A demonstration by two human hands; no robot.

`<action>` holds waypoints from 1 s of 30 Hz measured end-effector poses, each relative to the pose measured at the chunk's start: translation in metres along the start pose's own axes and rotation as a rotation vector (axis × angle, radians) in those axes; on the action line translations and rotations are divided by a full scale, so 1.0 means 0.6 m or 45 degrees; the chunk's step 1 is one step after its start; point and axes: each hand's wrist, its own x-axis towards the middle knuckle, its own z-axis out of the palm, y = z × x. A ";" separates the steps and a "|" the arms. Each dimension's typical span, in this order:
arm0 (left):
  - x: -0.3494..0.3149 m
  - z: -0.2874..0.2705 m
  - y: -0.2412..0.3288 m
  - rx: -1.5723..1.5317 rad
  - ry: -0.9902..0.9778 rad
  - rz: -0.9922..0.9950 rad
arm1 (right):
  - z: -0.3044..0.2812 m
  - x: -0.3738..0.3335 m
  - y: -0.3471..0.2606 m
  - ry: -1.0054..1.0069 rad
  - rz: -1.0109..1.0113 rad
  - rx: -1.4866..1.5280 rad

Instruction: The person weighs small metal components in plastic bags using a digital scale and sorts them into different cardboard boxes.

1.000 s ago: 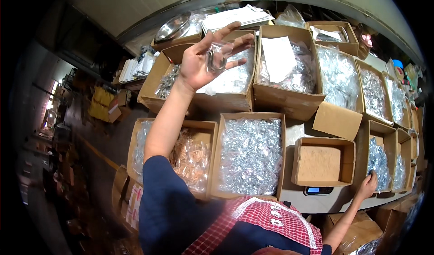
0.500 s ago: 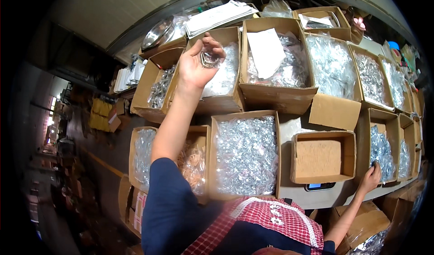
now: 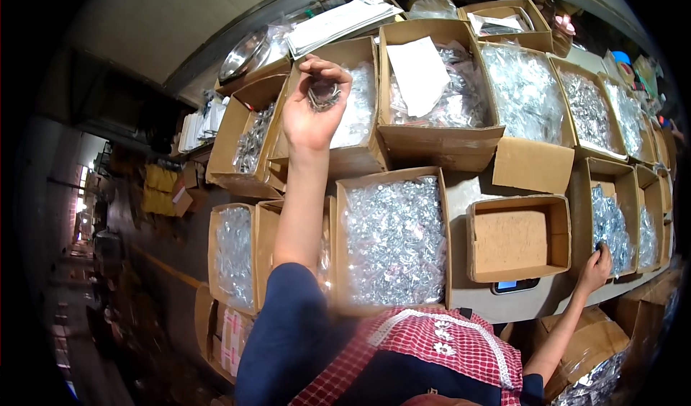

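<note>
My left hand (image 3: 314,122) is raised palm up at the back left, its fingers curled over small shiny metal parts (image 3: 323,98), perhaps in clear plastic. Their exact kind is too small to tell. Just behind and right of it stands a carton of clear-bagged pieces (image 3: 358,107). Far to the right, my right hand (image 3: 595,269) is at the near edge of a carton of bluish metal parts in clear bags (image 3: 610,222). Its fingers are bent together against those parts, and whatever they pinch is hidden.
An empty-looking cardboard tray (image 3: 515,240) sits on a scale (image 3: 515,286) in the middle right. Beside it is a big carton of silvery hardware (image 3: 396,240). More open cartons line the back, one with a white paper sheet (image 3: 421,75) on top. Papers (image 3: 345,23) lie behind.
My left hand has shifted slightly left and its forearm has become more upright, with the metal parts still in the palm. My right hand has moved up a little at the bluish parts' carton.
</note>
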 end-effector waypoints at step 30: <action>0.026 -0.015 0.101 2.508 0.312 0.211 | -0.006 0.003 -0.008 -0.008 0.013 -0.005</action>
